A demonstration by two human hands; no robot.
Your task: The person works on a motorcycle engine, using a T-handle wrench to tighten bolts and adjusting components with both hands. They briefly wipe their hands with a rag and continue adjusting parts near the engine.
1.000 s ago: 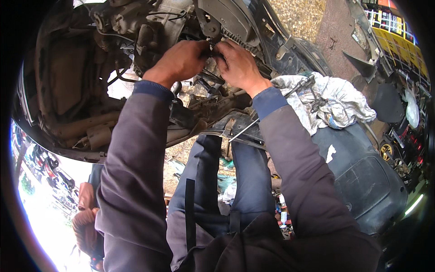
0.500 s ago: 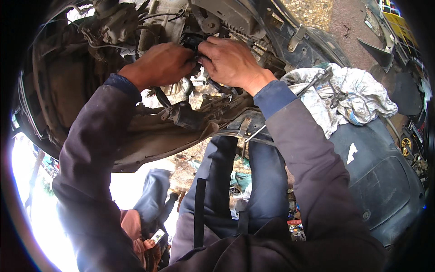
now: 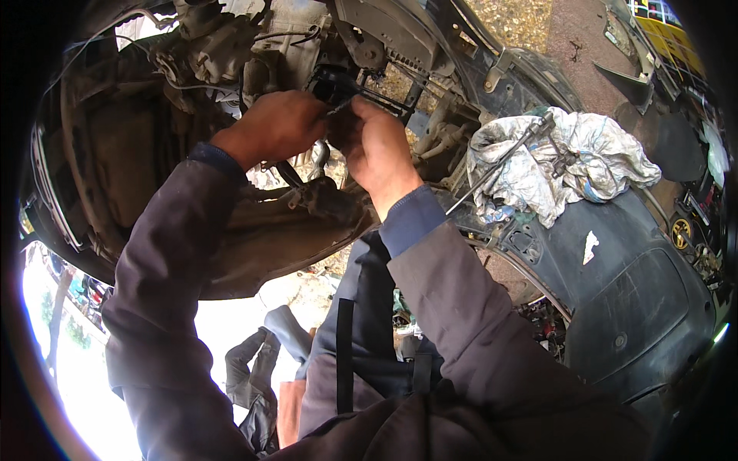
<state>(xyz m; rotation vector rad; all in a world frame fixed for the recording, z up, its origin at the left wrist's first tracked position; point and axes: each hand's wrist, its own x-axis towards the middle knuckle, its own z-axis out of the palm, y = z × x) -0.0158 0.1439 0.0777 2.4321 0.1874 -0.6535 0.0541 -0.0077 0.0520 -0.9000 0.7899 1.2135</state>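
Observation:
My left hand (image 3: 280, 123) is closed, its fingertips hidden among the parts of a dirty, partly dismantled vehicle body (image 3: 127, 154). Beside it, my right hand (image 3: 373, 150) is also closed, thumb uppermost, its curled fingers in shadow; what both grip cannot be made out. They meet just below a black component (image 3: 330, 84), among hoses, rods and grimy metal castings (image 3: 204, 54). To the right of my right hand lies a crumpled, stained white cloth (image 3: 596, 154), with a long metal tool (image 3: 526, 137) across it.
A dark plastic panel (image 3: 638, 323) fills the right side, near a loose trim piece (image 3: 630, 84) and yellow racking (image 3: 665, 42). My legs show below the vehicle. Other people's legs (image 3: 257, 369) are at lower left, against bright light. Gravel (image 3: 519, 19) shows at the top.
My right hand has moved down and turned thumb-up, with its forearm angled further left. The black component above the hands shows more. The other people's legs have shifted.

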